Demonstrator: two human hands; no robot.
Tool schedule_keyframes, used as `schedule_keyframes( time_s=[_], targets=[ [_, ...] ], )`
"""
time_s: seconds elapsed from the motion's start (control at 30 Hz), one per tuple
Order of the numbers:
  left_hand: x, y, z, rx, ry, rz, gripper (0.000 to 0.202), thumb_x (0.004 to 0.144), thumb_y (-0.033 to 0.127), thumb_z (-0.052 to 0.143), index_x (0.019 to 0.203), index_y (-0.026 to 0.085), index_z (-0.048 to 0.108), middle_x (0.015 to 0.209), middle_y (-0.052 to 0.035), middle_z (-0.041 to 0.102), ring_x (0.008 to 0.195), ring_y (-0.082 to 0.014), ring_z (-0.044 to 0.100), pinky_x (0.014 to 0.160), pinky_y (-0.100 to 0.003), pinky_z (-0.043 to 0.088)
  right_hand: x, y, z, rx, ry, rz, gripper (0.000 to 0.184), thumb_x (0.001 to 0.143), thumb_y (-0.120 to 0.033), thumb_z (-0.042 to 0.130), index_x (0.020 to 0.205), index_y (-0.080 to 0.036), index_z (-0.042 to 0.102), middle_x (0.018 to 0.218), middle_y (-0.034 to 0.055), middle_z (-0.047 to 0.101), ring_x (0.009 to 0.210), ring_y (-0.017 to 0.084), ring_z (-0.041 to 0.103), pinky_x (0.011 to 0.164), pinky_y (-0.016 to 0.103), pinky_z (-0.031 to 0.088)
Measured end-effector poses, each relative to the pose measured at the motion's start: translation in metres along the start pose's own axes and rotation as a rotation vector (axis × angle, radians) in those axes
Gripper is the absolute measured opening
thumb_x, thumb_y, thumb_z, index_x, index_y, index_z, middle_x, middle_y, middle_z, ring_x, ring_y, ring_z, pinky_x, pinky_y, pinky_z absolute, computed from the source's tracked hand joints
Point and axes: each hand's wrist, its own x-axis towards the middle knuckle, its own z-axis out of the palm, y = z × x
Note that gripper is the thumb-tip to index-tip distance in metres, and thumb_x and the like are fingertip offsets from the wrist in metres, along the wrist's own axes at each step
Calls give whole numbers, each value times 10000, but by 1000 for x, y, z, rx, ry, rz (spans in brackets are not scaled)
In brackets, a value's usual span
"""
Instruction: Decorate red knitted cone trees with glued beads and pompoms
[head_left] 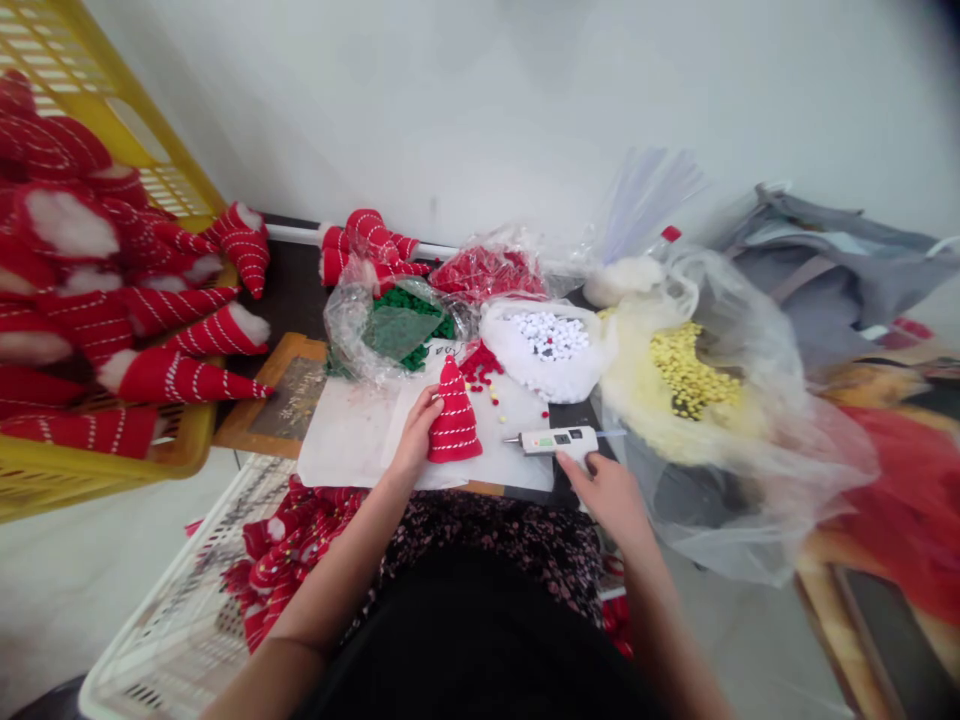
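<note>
My left hand [412,435] grips the side of a red knitted cone [454,420] with white stitched stripes, which stands upright on a white sheet [345,440]. My right hand [606,495] holds a white hot glue gun [559,440] by its lower part, a little above the sheet's right side. The gun's nozzle points left toward the cone, and a gap separates them. Small red pom-poms [480,365] lie just beyond the cone, partly in a torn bag. The cone's far side is hidden.
Plastic bags hold white pom-poms [546,335], yellow pom-poms [686,370] and green pom-poms [405,320] along the table. A yellow crate [112,150] of red cones stands at left, a white crate [187,600] sits below, and a grey bag [825,270] lies at right.
</note>
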Motion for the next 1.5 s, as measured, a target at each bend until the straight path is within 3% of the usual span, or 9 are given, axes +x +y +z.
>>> schedule_keyframes(
  time_s=[0.17,0.3,0.37,0.47,0.6,0.87,1.03,1.2,1.5],
  targets=[
    [-2,-1,0,-1,-10,-14,551,751,545,803,1168,233,623,971,-11,723,787,-205,695,730,-314,540,20,-1,-13,-266,25,-56,540,945,-667,578,610,-244,586,654,66,692,622,235,651,561,313,314],
    [-3,0,1,32,-20,8,526,766,551,790,1151,230,626,964,-14,715,787,-206,690,723,-310,534,57,-16,-23,-230,75,-198,232,949,-415,663,834,-225,732,821,55,774,763,231,706,644,303,395],
    [-3,0,1,33,-17,10,517,772,548,785,1149,232,627,962,-11,711,782,-200,684,718,-304,530,78,-27,-22,-232,-55,-266,99,927,-295,692,925,-226,763,852,41,793,796,222,716,665,293,404],
    [-4,0,1,12,-13,-11,526,767,552,791,1153,233,630,951,-8,708,772,-195,673,723,-303,529,107,-43,-14,-308,-288,-318,80,866,-160,729,833,-216,774,791,33,787,752,204,699,636,278,383],
    [-3,-2,0,29,-18,5,514,773,551,786,1150,231,648,952,-14,710,818,-211,673,761,-313,525,126,-61,-7,-338,-353,-369,223,797,-3,667,694,-186,740,736,53,772,720,193,692,651,273,407],
    [-6,1,3,107,-71,118,426,832,526,745,1122,219,694,1098,-51,749,1033,-260,685,920,-343,524,77,-133,-9,222,-306,-773,156,907,-132,629,957,-208,755,921,22,798,827,180,735,812,302,562],
    [-8,7,4,164,-94,180,395,868,499,741,1132,209,696,1157,-68,752,1172,-291,659,1051,-380,487,58,-163,2,44,-250,-994,160,958,-107,609,985,-178,750,993,93,773,919,229,713,864,359,570],
    [-8,7,2,197,-111,217,356,885,464,733,1135,213,694,1168,-58,754,1185,-282,653,1117,-397,455,64,-163,8,-44,-258,-1074,201,988,-101,598,975,-185,781,991,95,747,939,243,686,874,388,576],
    [-7,-1,2,82,-124,106,461,861,529,752,1183,212,663,1119,-59,758,1011,-254,701,946,-368,541,61,-142,-8,166,-107,-962,218,1019,-175,599,1044,-202,814,983,84,714,922,227,690,853,371,579]
  ],
)
